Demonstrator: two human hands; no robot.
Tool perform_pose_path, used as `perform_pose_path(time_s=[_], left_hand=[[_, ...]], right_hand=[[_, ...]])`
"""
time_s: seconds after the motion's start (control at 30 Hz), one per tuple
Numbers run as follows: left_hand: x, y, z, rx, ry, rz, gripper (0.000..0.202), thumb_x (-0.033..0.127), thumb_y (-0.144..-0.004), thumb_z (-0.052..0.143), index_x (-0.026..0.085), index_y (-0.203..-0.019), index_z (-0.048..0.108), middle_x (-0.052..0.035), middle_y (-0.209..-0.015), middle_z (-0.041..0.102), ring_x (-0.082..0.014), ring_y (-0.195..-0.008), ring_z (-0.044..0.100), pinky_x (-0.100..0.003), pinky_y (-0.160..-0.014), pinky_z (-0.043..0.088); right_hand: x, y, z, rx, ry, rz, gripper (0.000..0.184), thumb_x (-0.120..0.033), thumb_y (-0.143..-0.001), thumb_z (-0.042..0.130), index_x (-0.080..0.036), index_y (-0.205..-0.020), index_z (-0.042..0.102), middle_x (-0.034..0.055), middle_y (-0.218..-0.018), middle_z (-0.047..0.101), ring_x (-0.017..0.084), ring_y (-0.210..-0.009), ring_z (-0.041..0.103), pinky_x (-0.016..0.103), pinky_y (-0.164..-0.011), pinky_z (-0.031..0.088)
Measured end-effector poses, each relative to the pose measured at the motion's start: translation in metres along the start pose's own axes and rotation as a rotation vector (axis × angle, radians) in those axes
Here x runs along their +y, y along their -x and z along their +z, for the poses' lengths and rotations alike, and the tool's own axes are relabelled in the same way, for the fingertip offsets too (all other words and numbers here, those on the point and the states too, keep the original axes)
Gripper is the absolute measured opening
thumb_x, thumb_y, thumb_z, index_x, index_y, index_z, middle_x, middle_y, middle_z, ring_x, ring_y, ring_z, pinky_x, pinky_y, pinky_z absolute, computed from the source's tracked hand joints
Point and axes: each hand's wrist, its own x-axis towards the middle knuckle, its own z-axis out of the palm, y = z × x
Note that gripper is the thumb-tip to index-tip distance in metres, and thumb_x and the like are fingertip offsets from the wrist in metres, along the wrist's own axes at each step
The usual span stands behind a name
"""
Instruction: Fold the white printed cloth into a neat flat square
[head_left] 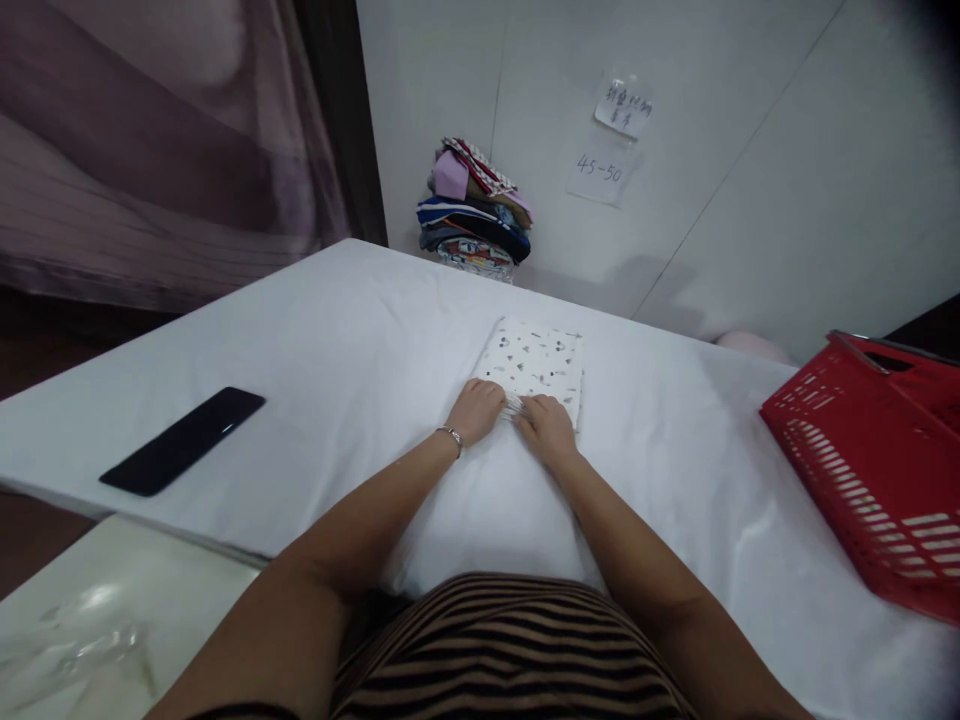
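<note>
A white folded cloth point(536, 355) with small dark prints lies flat on the white-covered table point(337, 320). My left hand point(478, 411), with a bracelet at its wrist, is at the near left corner of the cloth, fingers curled onto its edge. Close beside it, my right hand point(548, 428) grips the same near edge. Between the two hands the fabric is bunched into small gathers. The fingertips are partly hidden in the cloth.
A dark flat phone-like slab point(184, 440) lies on the table's left side. At the right stands a red plastic basket point(877, 450). Folded clothes point(476, 215) are stacked beyond the far edge, against a wall point(720, 120) with paper notes. A pinkish curtain point(150, 150) hangs at left.
</note>
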Motion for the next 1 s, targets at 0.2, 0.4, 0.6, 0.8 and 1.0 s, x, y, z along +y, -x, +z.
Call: perform_pose_path(time_s=[0.2,0.4,0.6,0.8,1.0], left_hand=[[-0.001,0.002,-0.003,0.001,0.025,0.023,0.017,0.017,-0.088,0.042,0.017,-0.08,0.058,-0.0063,-0.088,0.064,-0.0181,-0.086,0.057,-0.037,-0.087,0.039],[-0.001,0.012,-0.007,0.063,0.012,0.106,0.024,0.021,-0.089,0.041,0.02,-0.084,0.064,-0.0054,-0.122,0.056,-0.0196,-0.118,0.044,-0.038,-0.096,0.037],[0.004,0.011,-0.003,0.032,-0.012,0.164,0.029,0.018,-0.09,0.038,0.019,-0.083,0.066,-0.0052,-0.128,0.054,-0.0202,-0.127,0.037,-0.039,-0.101,0.033],[0.008,0.007,0.0,-0.024,-0.058,0.099,0.03,0.024,-0.091,0.037,0.021,-0.09,0.068,-0.0035,-0.132,0.051,-0.0211,-0.13,0.033,-0.041,-0.102,0.03],[0.01,0.0,0.006,-0.068,-0.081,0.103,0.033,0.019,-0.091,0.034,0.019,-0.093,0.067,-0.0034,-0.131,0.052,-0.021,-0.131,0.032,-0.041,-0.101,0.031]], right_hand=[[-0.001,-0.005,-0.001,-0.022,0.013,0.03,0.023,-0.028,-0.092,0.043,-0.02,-0.103,0.062,0.0064,-0.093,0.061,0.021,-0.088,0.049,0.03,-0.076,0.035],[0.001,-0.007,0.001,-0.003,-0.013,0.041,0.024,-0.028,-0.093,0.041,-0.02,-0.104,0.061,0.006,-0.095,0.062,0.02,-0.088,0.05,0.03,-0.076,0.036],[0.001,-0.007,0.001,0.004,-0.007,0.059,0.023,-0.028,-0.092,0.042,-0.02,-0.103,0.061,0.0052,-0.092,0.061,0.019,-0.086,0.05,0.029,-0.075,0.036],[0.001,-0.006,0.002,0.015,0.018,0.048,0.023,-0.028,-0.093,0.042,-0.02,-0.103,0.06,0.0056,-0.093,0.061,0.02,-0.086,0.05,0.029,-0.074,0.035],[-0.001,-0.007,0.002,-0.001,0.048,0.045,0.025,-0.028,-0.093,0.041,-0.019,-0.103,0.061,0.0066,-0.092,0.061,0.02,-0.085,0.05,0.029,-0.074,0.035]])
